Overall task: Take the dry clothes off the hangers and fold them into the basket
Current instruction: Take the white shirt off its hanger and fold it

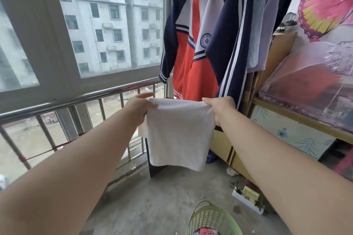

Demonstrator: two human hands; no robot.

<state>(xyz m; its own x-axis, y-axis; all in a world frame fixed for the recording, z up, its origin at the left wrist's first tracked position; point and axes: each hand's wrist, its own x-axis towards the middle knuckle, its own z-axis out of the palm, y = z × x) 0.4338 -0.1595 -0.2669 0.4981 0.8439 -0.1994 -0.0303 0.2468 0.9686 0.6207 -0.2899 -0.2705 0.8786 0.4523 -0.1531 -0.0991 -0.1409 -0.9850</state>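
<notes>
Pinching white cloth by its 2 top corners: left hand, right hand, above green basket.

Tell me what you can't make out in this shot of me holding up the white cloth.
Head view: hangers cut off by the top edge, above the red and navy jacket.
Head view: green basket cut by the bottom edge; most contents unseen.
Head view: jacket badge too small to read.
Head view: white cloth, gripped by left hand and right hand, faces the camera, hiding its back.
</notes>
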